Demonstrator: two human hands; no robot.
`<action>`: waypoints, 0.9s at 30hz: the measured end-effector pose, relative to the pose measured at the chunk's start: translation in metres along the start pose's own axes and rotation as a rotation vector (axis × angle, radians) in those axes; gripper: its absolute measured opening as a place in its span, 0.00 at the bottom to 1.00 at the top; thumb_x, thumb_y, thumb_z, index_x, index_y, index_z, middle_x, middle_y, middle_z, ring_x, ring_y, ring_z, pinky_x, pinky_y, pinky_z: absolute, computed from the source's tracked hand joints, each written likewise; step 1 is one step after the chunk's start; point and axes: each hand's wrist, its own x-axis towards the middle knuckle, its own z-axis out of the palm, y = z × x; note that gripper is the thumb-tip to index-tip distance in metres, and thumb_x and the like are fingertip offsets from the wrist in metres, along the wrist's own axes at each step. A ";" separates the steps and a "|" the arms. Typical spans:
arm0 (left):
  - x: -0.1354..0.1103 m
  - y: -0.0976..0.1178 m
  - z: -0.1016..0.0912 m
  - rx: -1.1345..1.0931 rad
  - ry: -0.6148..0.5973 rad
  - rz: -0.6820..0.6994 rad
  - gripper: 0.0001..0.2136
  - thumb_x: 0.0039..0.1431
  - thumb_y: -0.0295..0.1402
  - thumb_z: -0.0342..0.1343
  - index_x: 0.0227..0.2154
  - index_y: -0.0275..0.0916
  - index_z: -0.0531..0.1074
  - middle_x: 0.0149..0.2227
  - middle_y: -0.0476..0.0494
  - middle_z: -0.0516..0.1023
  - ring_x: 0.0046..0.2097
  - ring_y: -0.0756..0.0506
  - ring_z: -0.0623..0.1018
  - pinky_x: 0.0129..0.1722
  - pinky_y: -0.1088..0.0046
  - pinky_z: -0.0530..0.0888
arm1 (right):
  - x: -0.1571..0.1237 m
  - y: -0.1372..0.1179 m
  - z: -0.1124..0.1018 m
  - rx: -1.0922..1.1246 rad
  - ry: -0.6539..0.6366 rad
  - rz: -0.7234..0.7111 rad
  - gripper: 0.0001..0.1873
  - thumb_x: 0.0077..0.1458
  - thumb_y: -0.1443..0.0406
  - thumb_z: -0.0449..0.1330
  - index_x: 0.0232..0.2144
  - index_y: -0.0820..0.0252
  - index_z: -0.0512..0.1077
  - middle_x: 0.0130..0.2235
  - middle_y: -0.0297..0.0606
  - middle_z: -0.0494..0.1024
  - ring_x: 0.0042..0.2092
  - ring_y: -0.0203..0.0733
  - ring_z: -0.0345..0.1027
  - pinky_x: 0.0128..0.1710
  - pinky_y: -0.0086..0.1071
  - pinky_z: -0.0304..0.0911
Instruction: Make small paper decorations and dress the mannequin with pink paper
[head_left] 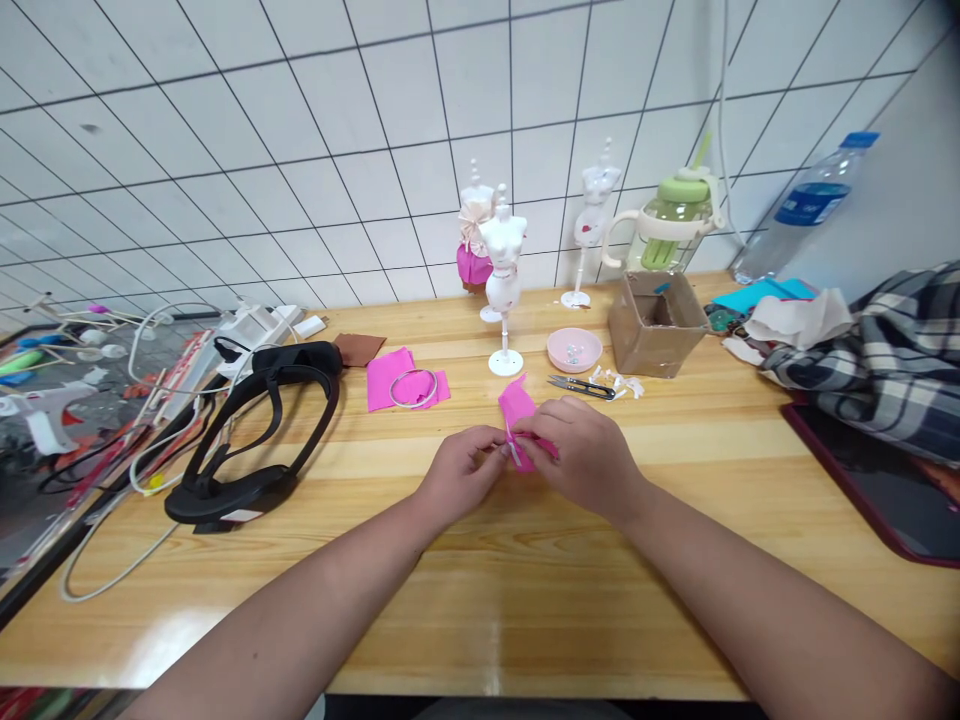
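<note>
Pink cloth [514,402] mid-worktop [480,575], near side of the closest white dummy [503,245], looks super light and floppy, so I'd grab its near part, where left hand [465,465] and right hand [583,450] grips both pinch it.

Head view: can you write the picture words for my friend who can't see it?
A person's left hand and right hand pinch pink cloth at a wooden table. Behind stand three small mannequins; a bowl, snips and box are to the right, a black headset to the left.
</note>
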 end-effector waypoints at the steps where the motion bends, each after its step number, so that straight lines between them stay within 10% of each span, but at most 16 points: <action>1: -0.001 0.000 0.000 0.035 -0.014 0.019 0.10 0.60 0.34 0.50 0.33 0.40 0.77 0.34 0.45 0.81 0.37 0.46 0.78 0.41 0.72 0.71 | 0.000 0.001 0.000 0.001 -0.013 0.004 0.09 0.60 0.64 0.55 0.35 0.57 0.77 0.34 0.36 0.77 0.35 0.40 0.63 0.36 0.32 0.53; 27: -0.001 -0.001 0.002 0.183 -0.053 0.040 0.13 0.62 0.35 0.47 0.28 0.39 0.74 0.29 0.47 0.78 0.33 0.48 0.75 0.36 0.74 0.68 | -0.001 0.002 0.002 -0.161 -0.104 -0.170 0.10 0.61 0.64 0.53 0.32 0.60 0.73 0.32 0.38 0.74 0.35 0.40 0.59 0.33 0.34 0.48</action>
